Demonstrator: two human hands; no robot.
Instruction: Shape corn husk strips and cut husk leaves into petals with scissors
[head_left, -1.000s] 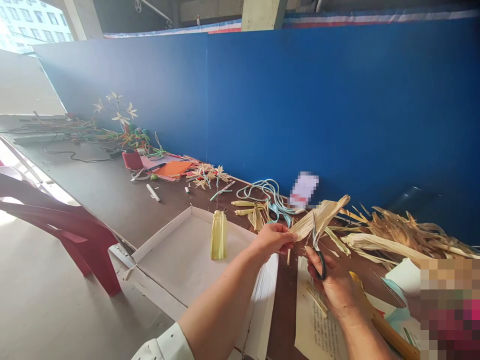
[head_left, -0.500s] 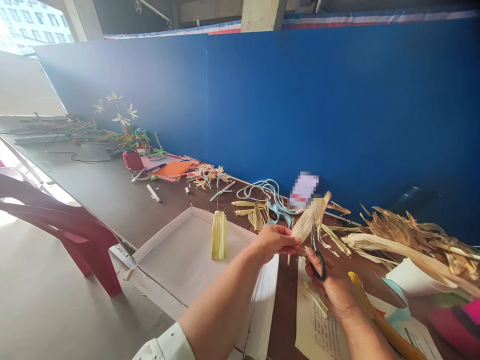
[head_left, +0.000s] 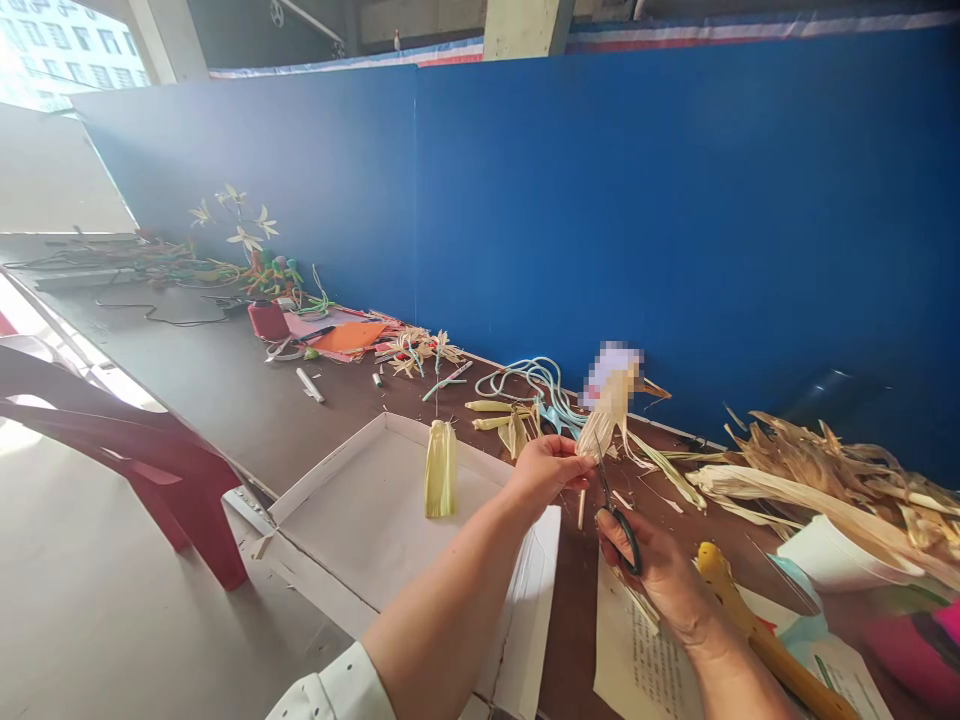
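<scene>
Pinched in my left hand is a pale dried corn husk, its wide end pointing up and away. My right hand grips dark-handled scissors, whose blades lie at the husk's lower right edge, close to my left fingertips. A loose strip hangs from the husk's right side. To the left, a yellow-green husk piece lies in a white shallow box lid. Below my right hand is a printed sheet with husk scraps on it.
Dried husks heap at the right beside a white cup. A yellow curved object lies at lower right. Blue cord and husk flowers are at the back against a blue partition. A maroon chair stands left.
The scissors and my right hand have moved down and slightly left, toward my left fingers. The husk has turned more upright, and fresh scraps lie on the table below it.
</scene>
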